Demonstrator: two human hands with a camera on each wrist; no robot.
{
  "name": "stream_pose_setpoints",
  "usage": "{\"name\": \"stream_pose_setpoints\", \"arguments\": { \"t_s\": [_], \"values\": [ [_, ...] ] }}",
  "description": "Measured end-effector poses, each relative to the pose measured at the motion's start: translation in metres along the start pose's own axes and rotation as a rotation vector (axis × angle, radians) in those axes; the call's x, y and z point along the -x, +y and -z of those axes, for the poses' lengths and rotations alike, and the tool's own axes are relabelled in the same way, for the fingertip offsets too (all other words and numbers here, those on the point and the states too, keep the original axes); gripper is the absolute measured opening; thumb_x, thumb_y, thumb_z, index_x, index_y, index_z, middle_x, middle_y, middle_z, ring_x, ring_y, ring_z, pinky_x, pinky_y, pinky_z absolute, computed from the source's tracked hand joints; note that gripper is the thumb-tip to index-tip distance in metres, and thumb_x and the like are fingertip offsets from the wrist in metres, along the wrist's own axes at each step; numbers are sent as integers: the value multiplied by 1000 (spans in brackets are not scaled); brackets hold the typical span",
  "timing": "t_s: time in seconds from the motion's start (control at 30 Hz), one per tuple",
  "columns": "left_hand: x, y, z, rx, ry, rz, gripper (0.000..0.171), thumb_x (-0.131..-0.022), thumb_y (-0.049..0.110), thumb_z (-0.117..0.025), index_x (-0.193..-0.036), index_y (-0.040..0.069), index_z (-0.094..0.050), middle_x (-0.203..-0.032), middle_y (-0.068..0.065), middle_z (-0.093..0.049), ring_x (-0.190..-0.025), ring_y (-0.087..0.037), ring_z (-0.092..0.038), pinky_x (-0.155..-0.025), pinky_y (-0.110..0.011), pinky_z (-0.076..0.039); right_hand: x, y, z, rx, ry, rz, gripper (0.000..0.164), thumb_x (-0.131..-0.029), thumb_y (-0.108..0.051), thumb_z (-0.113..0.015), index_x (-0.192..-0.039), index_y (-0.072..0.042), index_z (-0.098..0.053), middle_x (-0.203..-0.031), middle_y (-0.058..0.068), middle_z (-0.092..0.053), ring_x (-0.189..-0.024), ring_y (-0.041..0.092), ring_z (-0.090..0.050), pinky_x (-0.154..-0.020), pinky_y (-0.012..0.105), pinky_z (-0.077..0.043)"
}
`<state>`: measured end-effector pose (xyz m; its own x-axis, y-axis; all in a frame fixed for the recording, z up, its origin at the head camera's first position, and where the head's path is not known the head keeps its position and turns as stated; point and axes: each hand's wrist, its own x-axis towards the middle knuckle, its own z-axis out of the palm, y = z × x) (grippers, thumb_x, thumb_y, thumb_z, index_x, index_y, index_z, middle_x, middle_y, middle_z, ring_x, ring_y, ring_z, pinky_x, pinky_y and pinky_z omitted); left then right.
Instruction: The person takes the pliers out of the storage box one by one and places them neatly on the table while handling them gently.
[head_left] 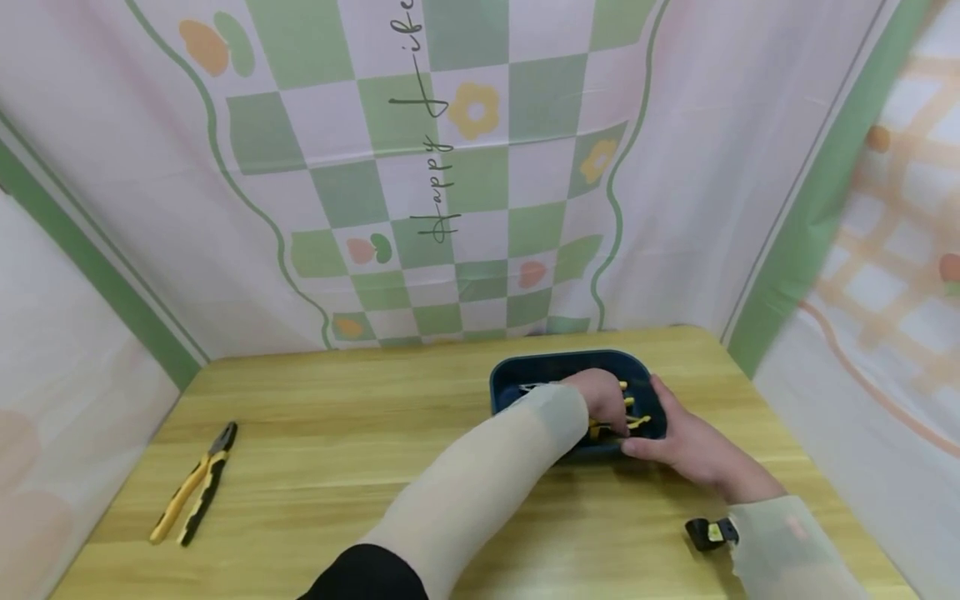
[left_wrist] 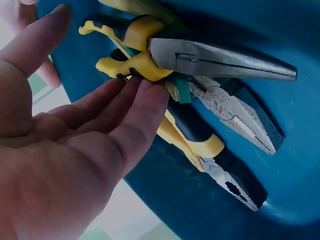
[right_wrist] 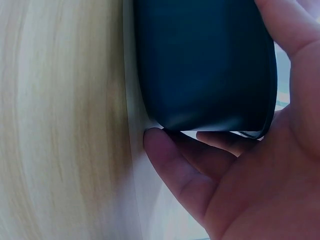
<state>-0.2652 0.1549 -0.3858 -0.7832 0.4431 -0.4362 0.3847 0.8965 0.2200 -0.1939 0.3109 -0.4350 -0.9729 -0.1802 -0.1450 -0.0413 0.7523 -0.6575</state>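
Nearest me, a small black and yellow object (head_left: 711, 533) lies on the table (head_left: 337, 467) at 5 o'clock, beside my right sleeve. My right hand (head_left: 693, 446) grips the near right corner of the blue tray (head_left: 570, 365), thumb along its side, fingers curled under the edge. My left hand (head_left: 603, 400) reaches into the tray, fingers nearly straight, tips touching the yellow handles of the long-nose pliers (left_wrist: 220, 57); not gripping. Two more pliers (left_wrist: 220, 150) lie under them, at 5 o'clock from my fingertips. Far left at 9 o'clock, well apart, lone yellow-black pliers (head_left: 195, 483) lie on the table.
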Motion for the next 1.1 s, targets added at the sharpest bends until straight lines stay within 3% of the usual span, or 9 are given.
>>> {"name": "stream_pose_setpoints", "arguments": {
  "t_s": [0.1,0.23,0.33,0.47,0.6,0.77,0.9,1.1],
  "values": [
    [-1,3,-5,-61,45,-13,30,-73,42,-78,-91,19,-70,-93,12,-60,-76,-8,-51,-72,-23,-43,-1,1,0,-11,-1,9,113,-80,-55,-66,-146,-17,18,-144,35,-15,-126,52,-26,-95,64,-26],
    [-4,7,-11,-146,88,-18,21,-84,36,-69,-100,24,-70,-103,14,-61,-82,-7,-52,-80,-23,-43,-1,3,-1,-12,5,19,113,-80,-53,-67,-147,-18,17,-145,34,-14,-126,52,-23,-95,64,-23],
    [-5,10,-14,-230,94,-36,18,-92,33,-59,-107,28,-69,-110,15,-59,-87,-6,-53,-87,-24,-42,-2,4,-1,-9,4,16,113,-79,-54,-67,-147,-19,17,-146,33,-13,-127,53,-22,-95,65,-22],
    [-5,12,-15,-297,102,-65,18,-93,33,-57,-107,31,-68,-109,15,-60,-87,-6,-53,-86,-25,-43,-2,4,0,2,8,17,114,-79,-56,-66,-146,-19,18,-146,33,-12,-126,53,-22,-95,66,-22],
    [-8,12,-15,-320,101,-71,16,-93,33,-58,-105,33,-68,-109,15,-59,-88,-5,-52,-84,-26,-44,-2,3,0,11,15,23,115,-78,-55,-67,-147,-18,17,-145,34,-14,-126,53,-24,-95,66,-23],
    [-12,14,-16,-282,63,-47,14,-90,33,-61,-103,32,-68,-108,15,-59,-87,-7,-52,-84,-27,-43,-2,2,1,3,12,32,114,-78,-54,-68,-147,-18,17,-146,32,-12,-127,52,-23,-96,65,-22],
    [-10,17,-15,-230,48,-39,15,-89,33,-63,-103,30,-68,-112,15,-58,-90,-7,-52,-90,-28,-40,-3,3,1,-6,19,54,113,-79,-51,-68,-147,-18,16,-148,31,-10,-128,52,-22,-97,64,-22],
    [-3,18,-17,-269,27,-25,14,-89,34,-63,-101,32,-69,-115,16,-57,-94,-7,-51,-91,-29,-40,-3,4,-2,-5,23,58,114,-78,-53,-69,-147,-16,15,-147,31,-11,-127,51,-23,-97,64,-22]
  ]
}}
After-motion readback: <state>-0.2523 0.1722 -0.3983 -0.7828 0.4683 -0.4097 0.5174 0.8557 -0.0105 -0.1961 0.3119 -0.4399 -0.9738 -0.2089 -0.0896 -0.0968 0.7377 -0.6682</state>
